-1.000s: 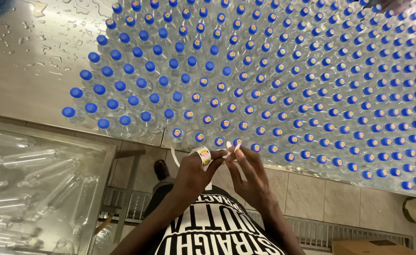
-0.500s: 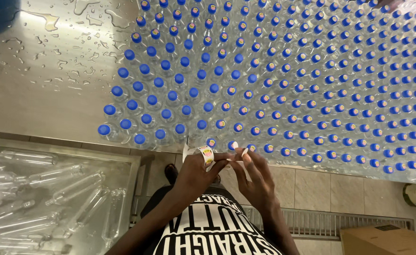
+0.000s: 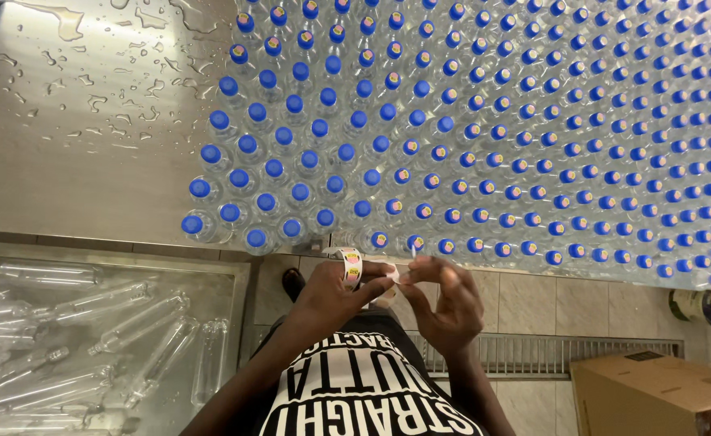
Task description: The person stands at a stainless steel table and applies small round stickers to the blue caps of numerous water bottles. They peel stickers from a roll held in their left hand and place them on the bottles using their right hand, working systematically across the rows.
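Seen from above, looking down past a black shirt with white lettering [image 3: 371,400]. Left hand [image 3: 331,295] at about 6 o'clock of the view, fingers curled around a small roll of stickers [image 3: 352,268], the roll standing on edge between thumb and forefinger. Right hand [image 3: 450,303] just to the 3 o'clock side of the left, fingers bent inward and pinched on a small white bit of backing strip [image 3: 393,276] running from the roll; fingertips of both hands nearly touching. Cannot tell whether a single sticker sits on a fingertip.

Directly at 12 o'clock from the hands, a dense field of clear plastic bottles with blue caps [image 3: 484,121], upright and packed cap to cap on a wet steel table [image 3: 89,121]. Nearest row, just above the hands, bearing small round stickers on the caps [image 3: 379,239]; caps toward 10 o'clock plain blue.

At 9 o'clock, a steel bin [image 3: 238,278] holding empty clear bottles [image 3: 89,323] lying on their sides. At 4 o'clock, a brown cardboard box [image 3: 654,391] on the tiled floor, beside a metal floor grate [image 3: 549,351].
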